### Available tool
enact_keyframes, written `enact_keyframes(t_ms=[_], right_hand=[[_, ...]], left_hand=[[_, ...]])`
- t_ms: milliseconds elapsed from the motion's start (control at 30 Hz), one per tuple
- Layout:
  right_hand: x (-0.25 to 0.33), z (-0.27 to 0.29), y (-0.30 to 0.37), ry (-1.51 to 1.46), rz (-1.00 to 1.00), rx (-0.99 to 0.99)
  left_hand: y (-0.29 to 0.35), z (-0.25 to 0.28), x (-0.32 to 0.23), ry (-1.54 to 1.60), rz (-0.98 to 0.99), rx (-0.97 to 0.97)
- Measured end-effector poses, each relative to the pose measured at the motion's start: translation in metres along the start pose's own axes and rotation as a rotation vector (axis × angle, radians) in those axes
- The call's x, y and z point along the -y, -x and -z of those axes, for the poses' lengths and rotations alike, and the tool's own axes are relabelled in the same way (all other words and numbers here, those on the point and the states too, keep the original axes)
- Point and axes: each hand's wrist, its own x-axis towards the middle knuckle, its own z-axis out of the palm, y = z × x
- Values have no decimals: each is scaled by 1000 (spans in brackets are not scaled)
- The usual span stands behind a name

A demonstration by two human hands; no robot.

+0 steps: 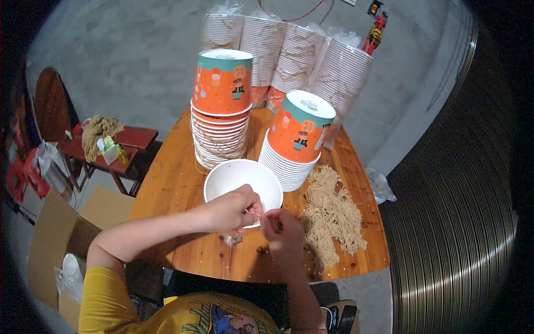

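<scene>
An open white paper bucket (236,177) stands at the near middle of the wooden table, its pale inside facing me. Over its near rim, my left hand (242,207) is closed in a pinch, and my right hand (281,229) pinches right beside it. The fingertips almost meet; a thin pale bit shows between them, too small to name. A heap of tan cords (334,217) lies just right of my right hand. Below the bucket, a small object (233,240) rests on the wood, its kind unclear.
Behind the bucket stand two stacks of orange and green paper buckets, upside down: left stack (222,89), right stack (300,131). Tall wrapped stacks (297,55) line the wall. A red bench (136,139) and cardboard box (53,245) are left; a ribbed metal shutter (450,217) is right.
</scene>
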Motion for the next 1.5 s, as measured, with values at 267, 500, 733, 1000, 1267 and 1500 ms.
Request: enact_keyframes(t_ms=[267,500,733,1000,1267,1500], right_hand=[[1,-3,4,13,38,-30],[5,-3,7,23,41,-20],[3,-8,10,26,114,-103],[-4,-6,12,-224,-86,-47],[-7,-9,9,-213,-2,-47],[-5,-10,9,-136,35,-61]], left_hand=[[6,-17,-5,-274,-236,-256],[7,-22,-1,-223,-192,-316],[8,-24,-3,-127,-154,-334],[8,-20,-3,6,-94,-268],[18,-24,-16,-249,-161,-386],[14,-25,-10,-238,-135,-342]])
